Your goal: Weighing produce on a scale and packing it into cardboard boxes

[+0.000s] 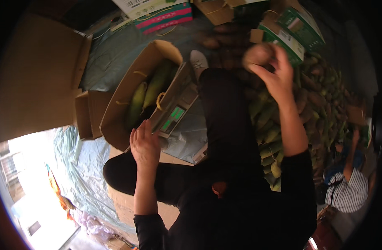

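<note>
My right hand (278,73) is raised, its thumb and fingers wrapped round a roundish brown root vegetable (257,56); blur hides its exact kind. My left hand (145,143), fingers stretched out, lies against the near end of an open cardboard box (137,62) and grips nothing. Inside that box are long green vegetables (157,85), perhaps gourds or corn in the husk. A yellow rope handle (160,101) hangs on its right side. Beside the box is a scale (174,116) with a lit green display.
At right lies a big heap of green and brown produce (299,112). Dark brown roots (224,41) lie ahead of my shoe (198,60). Green-and-white cartons (282,37) and a pink-and-green carton (166,18) stand at the far side. Another person in a striped shirt (349,191) is at lower right.
</note>
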Available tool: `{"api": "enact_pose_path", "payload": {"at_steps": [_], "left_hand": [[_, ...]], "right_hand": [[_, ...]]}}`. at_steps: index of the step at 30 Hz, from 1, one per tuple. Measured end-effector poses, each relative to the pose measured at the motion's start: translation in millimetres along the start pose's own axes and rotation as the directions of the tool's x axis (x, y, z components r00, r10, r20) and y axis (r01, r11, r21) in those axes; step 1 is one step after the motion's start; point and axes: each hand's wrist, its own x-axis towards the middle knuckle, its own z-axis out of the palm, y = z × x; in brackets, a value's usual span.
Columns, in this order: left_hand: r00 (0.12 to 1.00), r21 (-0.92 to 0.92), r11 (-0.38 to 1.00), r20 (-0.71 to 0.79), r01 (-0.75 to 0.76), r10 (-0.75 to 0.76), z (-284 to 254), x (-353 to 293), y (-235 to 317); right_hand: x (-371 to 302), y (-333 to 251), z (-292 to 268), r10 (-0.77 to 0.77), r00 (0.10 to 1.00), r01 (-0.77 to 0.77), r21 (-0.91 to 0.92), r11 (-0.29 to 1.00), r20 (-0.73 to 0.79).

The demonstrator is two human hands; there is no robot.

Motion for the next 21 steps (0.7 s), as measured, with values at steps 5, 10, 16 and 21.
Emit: {"api": "enact_pose_path", "payload": {"at_steps": [5, 10, 16, 21], "left_hand": [[0.999, -0.068, 0.996, 0.013, -0.049, 0.05, 18, 1, -2], [0.999, -0.041, 0.999, 0.026, -0.033, 0.034, 16, -7, -10], [0.998, -0.091, 0.995, 0.045, -0.03, 0.034, 10, 0, 3], [0.997, -0.143, 0.99, 0.071, -0.001, 0.011, 7, 7, -6]], "right_hand": [[45, -67, 76, -0.353, 0.928, 0.357, -0.014, 0.934, 0.117], [31, -83, 166, -0.44, 0.81, 0.524, -0.143, 0.84, 0.387], [-3, -81, 165, -0.325, 0.78, 0.562, -0.372, 0.738, 0.535], [11, -74, 109, -0.251, 0.814, 0.456, -0.31, 0.834, 0.523]]}}
